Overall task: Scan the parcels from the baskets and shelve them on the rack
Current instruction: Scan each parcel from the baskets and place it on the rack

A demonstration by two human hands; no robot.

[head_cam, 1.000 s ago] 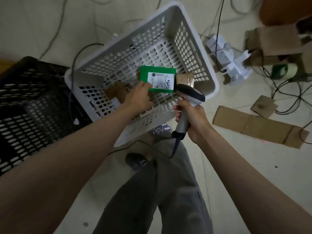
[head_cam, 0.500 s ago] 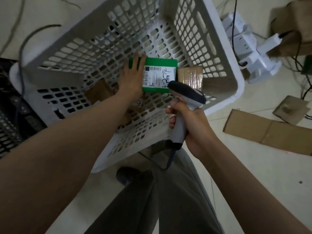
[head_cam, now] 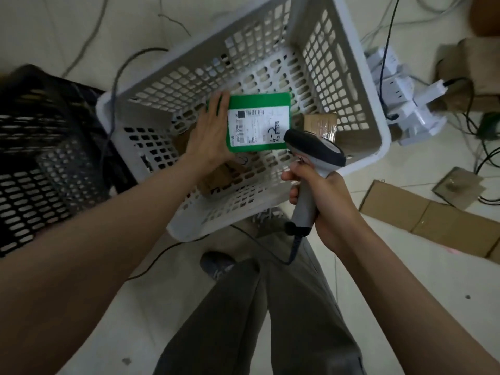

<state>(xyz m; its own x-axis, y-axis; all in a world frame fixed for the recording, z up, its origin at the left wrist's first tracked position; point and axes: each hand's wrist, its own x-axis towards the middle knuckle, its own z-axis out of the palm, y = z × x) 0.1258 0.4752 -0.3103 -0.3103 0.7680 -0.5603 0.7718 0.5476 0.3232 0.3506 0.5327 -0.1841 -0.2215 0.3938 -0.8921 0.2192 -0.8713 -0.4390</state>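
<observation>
The left hand (head_cam: 209, 136) holds the green parcel (head_cam: 258, 121) by its left edge over the white basket (head_cam: 359, 85), fingers laid along the side with the thumb hidden behind, so the grip looks like a light pinch, not a full wrap. The parcel's white label (head_cam: 257, 125) faces up. The right hand (head_cam: 324, 196) is curled tight round the handle of the scanner (head_cam: 315, 150), whose dark head sits just beside the parcel's lower right corner, overlapping the label's edge. The chief risk, as I judge it, is a failed read: the head is so close and so far to one side that the beam may miss the barcode near the label's top. The one-edged hold could also let the parcel tip or drop back among the brown parcels (head_cam: 320, 125) still lying in the basket. The scanner's cord (head_cam: 270, 253) trails down past the knees and could snag a foot or the basket's rim when the person turns to the rack, which is not in view. Everything stands on a pale floor (head_cam: 378, 280), with no worktop in sight. A black basket (head_cam: 40, 158) sits against the white one on the left. To the right lie flattened cardboard (head_cam: 422, 215), white power strips (head_cam: 400, 85) and loose cables. The light is dim and the surroundings cluttered.
</observation>
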